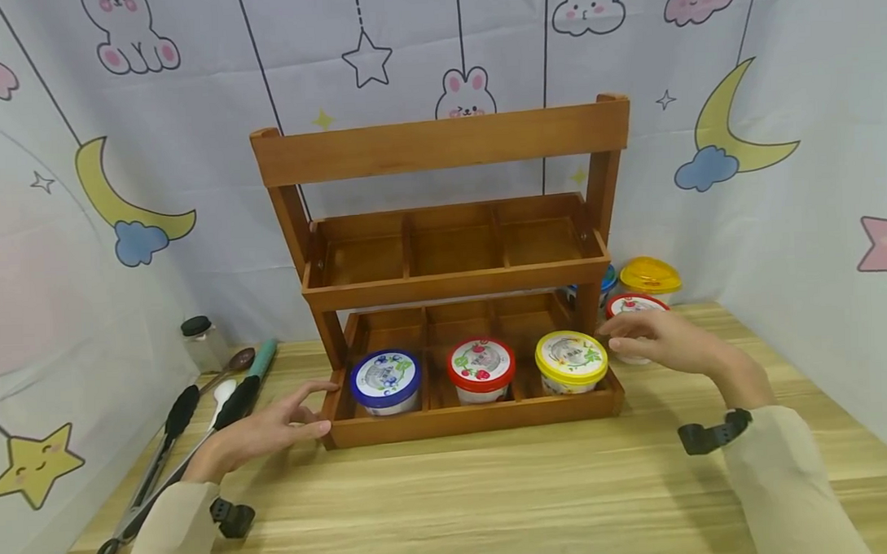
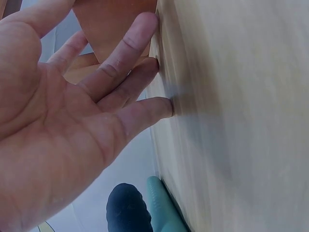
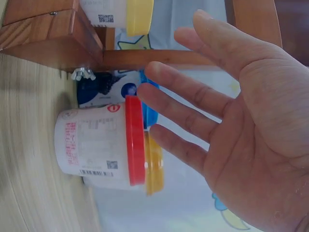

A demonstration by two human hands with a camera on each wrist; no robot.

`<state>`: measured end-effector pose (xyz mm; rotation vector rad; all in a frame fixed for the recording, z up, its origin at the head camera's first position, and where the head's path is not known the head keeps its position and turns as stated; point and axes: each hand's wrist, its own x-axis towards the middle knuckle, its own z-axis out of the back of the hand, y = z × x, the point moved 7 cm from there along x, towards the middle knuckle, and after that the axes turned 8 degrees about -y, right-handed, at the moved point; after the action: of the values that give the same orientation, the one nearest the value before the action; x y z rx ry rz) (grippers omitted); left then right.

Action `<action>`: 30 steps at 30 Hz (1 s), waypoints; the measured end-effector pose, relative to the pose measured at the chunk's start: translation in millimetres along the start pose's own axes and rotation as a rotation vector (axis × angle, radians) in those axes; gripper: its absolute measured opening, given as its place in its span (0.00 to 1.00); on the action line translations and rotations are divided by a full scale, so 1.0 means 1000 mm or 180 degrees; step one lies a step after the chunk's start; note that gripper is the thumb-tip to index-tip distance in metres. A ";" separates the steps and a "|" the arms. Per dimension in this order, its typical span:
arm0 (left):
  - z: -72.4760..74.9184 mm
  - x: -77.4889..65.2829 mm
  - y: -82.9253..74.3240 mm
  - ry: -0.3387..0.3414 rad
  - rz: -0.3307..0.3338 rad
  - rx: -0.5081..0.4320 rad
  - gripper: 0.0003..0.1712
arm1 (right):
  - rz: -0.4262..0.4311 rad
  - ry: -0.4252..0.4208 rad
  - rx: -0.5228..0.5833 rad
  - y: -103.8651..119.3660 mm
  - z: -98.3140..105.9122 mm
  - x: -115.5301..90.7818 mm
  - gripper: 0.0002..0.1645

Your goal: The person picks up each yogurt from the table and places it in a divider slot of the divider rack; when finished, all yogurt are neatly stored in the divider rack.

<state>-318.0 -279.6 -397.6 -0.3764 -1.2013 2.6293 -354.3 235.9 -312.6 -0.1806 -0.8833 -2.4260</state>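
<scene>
A two-tier wooden rack (image 1: 444, 281) stands on the table; its lower tier bears a blue-lidded tub (image 1: 386, 377), a red-lidded tub (image 1: 481, 365) and a yellow-lidded tub (image 1: 572, 358), one per compartment. My left hand (image 1: 261, 434), fingers spread, is at the rack's front left corner; in the left wrist view its fingertips come down to the tabletop (image 2: 241, 121). Beside the rack's right end is my right hand (image 1: 662, 343), holding nothing, fingers loosely extended. In the right wrist view it is apart from another red-lidded tub (image 3: 91, 145) that stands on the table.
Behind the rack's right end are a yellow-lidded tub (image 1: 649, 276) and a blue-lidded tub (image 1: 609, 279). Tongs (image 1: 171, 421), a white spoon (image 1: 223, 395) and a small black-capped jar (image 1: 204, 344) lie or stand at the left. A printed cloth (image 1: 407, 74) hangs behind.
</scene>
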 end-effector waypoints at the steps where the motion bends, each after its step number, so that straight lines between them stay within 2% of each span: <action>1: 0.000 0.000 0.000 0.0003 0.0001 0.0002 0.40 | -0.0029 -0.0009 -0.0011 -0.002 0.000 0.000 0.18; 10: -0.001 -0.002 0.000 0.0018 -0.0023 -0.0038 0.41 | -0.0125 -0.0237 -0.0215 -0.014 0.008 -0.002 0.14; 18: 0.001 0.000 0.000 0.0016 -0.0041 -0.0060 0.41 | -0.0128 -0.0496 -0.0366 -0.024 0.017 -0.005 0.18; 30: 0.001 -0.001 -0.002 0.0033 -0.0090 -0.0017 0.40 | -0.0209 -0.0720 -0.0569 -0.040 0.015 -0.006 0.18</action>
<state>-317.4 -278.9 -395.4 -0.3707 -1.2020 2.5975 -371.8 273.5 -324.7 -0.5084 -0.7764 -2.5817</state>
